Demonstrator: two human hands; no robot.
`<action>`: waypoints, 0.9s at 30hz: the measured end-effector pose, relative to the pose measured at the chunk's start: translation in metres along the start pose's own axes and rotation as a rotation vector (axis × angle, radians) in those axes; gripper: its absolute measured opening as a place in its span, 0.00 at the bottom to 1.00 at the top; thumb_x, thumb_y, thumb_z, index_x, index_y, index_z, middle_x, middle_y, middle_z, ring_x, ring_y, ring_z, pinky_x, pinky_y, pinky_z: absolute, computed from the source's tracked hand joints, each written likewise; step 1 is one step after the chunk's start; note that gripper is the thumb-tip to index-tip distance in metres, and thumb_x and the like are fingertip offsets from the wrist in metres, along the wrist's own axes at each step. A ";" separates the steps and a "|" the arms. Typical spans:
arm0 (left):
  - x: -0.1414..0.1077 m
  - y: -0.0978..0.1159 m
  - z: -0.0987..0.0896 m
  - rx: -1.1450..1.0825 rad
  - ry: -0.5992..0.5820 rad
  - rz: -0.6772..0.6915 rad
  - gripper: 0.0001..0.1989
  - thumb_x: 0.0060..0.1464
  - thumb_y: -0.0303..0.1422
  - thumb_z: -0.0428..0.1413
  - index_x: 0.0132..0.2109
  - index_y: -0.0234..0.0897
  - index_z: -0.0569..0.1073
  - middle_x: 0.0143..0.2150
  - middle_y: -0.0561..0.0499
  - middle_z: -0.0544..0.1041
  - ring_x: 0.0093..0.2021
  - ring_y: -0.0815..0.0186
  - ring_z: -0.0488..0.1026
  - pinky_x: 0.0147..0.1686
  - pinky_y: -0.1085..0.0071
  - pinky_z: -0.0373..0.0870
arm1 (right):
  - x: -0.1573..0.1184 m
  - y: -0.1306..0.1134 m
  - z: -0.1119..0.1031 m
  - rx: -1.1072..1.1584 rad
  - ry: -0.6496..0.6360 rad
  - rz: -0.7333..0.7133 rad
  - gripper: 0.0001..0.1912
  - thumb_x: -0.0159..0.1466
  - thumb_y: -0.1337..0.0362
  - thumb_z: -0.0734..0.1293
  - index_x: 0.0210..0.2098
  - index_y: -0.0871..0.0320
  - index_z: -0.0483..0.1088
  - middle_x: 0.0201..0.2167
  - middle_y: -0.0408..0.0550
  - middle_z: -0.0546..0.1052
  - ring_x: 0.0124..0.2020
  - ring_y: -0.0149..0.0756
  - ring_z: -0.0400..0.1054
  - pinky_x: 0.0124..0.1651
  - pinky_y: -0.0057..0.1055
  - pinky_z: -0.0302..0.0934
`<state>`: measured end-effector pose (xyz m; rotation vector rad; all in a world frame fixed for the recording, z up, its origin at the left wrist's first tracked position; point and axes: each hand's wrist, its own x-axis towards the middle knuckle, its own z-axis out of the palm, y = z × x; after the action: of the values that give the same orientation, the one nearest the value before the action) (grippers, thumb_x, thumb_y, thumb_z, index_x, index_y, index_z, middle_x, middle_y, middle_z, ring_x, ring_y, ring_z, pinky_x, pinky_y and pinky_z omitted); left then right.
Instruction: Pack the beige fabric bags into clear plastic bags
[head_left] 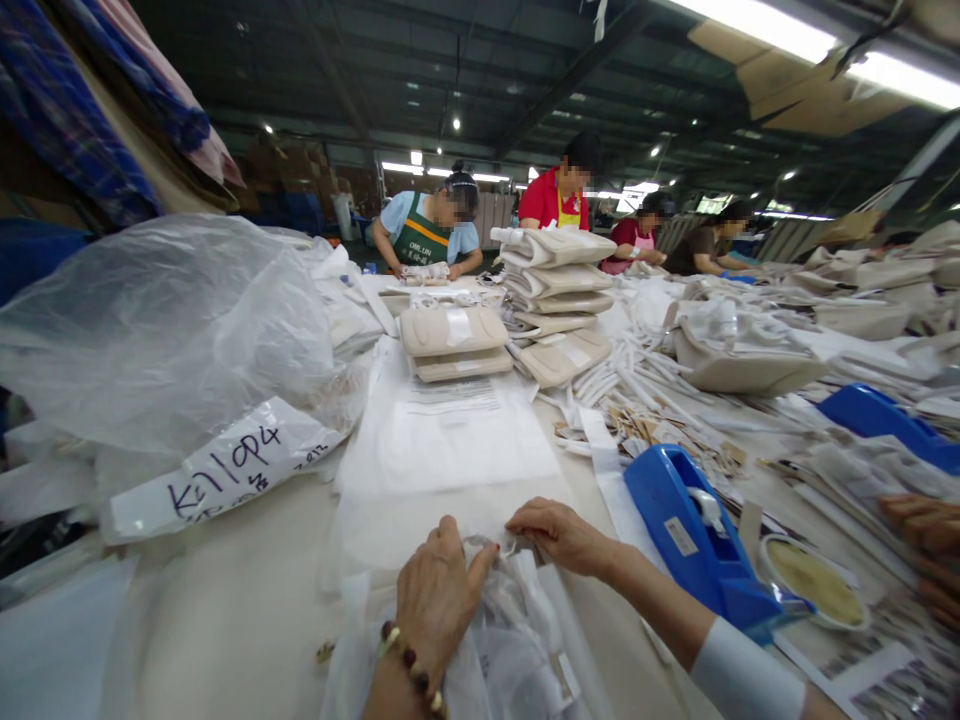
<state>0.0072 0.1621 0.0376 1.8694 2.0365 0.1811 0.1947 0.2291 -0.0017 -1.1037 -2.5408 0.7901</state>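
A clear plastic bag (517, 640) with pale items inside lies at the table's near edge, below both hands. My left hand (439, 585), with a beaded bracelet at the wrist, is closed on the bag's upper left part; its fingertips are partly hidden. My right hand (555, 535) pinches the bag's top edge, a little apart from the left thumb. Just beyond the hands lies a stack of flat translucent bags (450, 450). Folded beige bags (454, 335) with white wraps rest on its far end.
A blue tape dispenser (694, 540) stands right of my forearm, beside a round tub (814, 580). Large plastic bundles (172, 330) and a handwritten label (225, 465) fill the left. A taller beige stack (555, 275) stands beyond. Another person's hand (926, 540) is at right; several co-workers sit opposite.
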 end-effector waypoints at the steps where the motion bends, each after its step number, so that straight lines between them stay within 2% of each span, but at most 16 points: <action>1: 0.000 0.000 0.000 -0.003 0.007 -0.002 0.14 0.57 0.42 0.45 0.41 0.35 0.63 0.37 0.43 0.76 0.39 0.56 0.74 0.33 0.67 0.63 | -0.003 -0.002 0.001 0.020 -0.023 -0.016 0.18 0.56 0.78 0.61 0.41 0.58 0.74 0.35 0.47 0.77 0.40 0.32 0.67 0.46 0.29 0.60; 4: 0.000 -0.001 -0.001 -0.017 0.027 -0.028 0.12 0.57 0.42 0.47 0.40 0.36 0.63 0.33 0.45 0.77 0.37 0.57 0.75 0.31 0.68 0.61 | -0.006 -0.003 0.008 0.063 -0.069 -0.023 0.21 0.50 0.80 0.62 0.40 0.56 0.75 0.33 0.45 0.77 0.39 0.34 0.66 0.44 0.29 0.60; 8: 0.000 -0.002 -0.005 0.010 0.030 -0.071 0.13 0.56 0.43 0.48 0.38 0.38 0.63 0.31 0.47 0.77 0.35 0.57 0.75 0.29 0.69 0.60 | -0.004 0.004 0.019 0.139 -0.080 0.066 0.14 0.50 0.75 0.63 0.34 0.62 0.76 0.29 0.48 0.76 0.33 0.35 0.67 0.39 0.30 0.61; 13: 0.000 -0.002 -0.006 -0.018 -0.005 -0.060 0.13 0.57 0.44 0.47 0.37 0.38 0.62 0.31 0.48 0.77 0.36 0.58 0.75 0.29 0.70 0.59 | -0.001 0.008 0.023 0.298 -0.151 0.165 0.11 0.52 0.71 0.63 0.31 0.65 0.76 0.24 0.44 0.76 0.27 0.32 0.68 0.32 0.25 0.62; 16: -0.002 -0.004 -0.006 -0.032 0.029 -0.065 0.13 0.56 0.45 0.47 0.37 0.38 0.61 0.30 0.48 0.77 0.35 0.57 0.75 0.29 0.70 0.59 | -0.003 0.003 0.018 0.364 -0.194 0.195 0.10 0.52 0.70 0.63 0.30 0.66 0.75 0.24 0.43 0.75 0.26 0.32 0.67 0.31 0.24 0.62; 21: -0.003 -0.005 -0.008 -0.061 0.025 -0.075 0.12 0.57 0.44 0.48 0.36 0.39 0.60 0.29 0.49 0.76 0.35 0.57 0.75 0.29 0.70 0.59 | -0.007 -0.005 0.002 0.400 -0.326 0.164 0.10 0.51 0.70 0.62 0.28 0.64 0.75 0.24 0.41 0.76 0.27 0.32 0.68 0.32 0.24 0.61; 27: -0.004 -0.007 -0.007 -0.037 -0.039 -0.051 0.12 0.59 0.43 0.43 0.38 0.39 0.61 0.29 0.49 0.75 0.36 0.55 0.75 0.31 0.68 0.62 | -0.017 -0.014 -0.015 0.311 -0.362 0.178 0.19 0.51 0.76 0.58 0.37 0.64 0.74 0.35 0.45 0.78 0.36 0.33 0.69 0.39 0.23 0.61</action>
<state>-0.0012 0.1588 0.0426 1.7834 2.0377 0.1665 0.2041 0.2142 0.0185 -1.1777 -2.4888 1.4954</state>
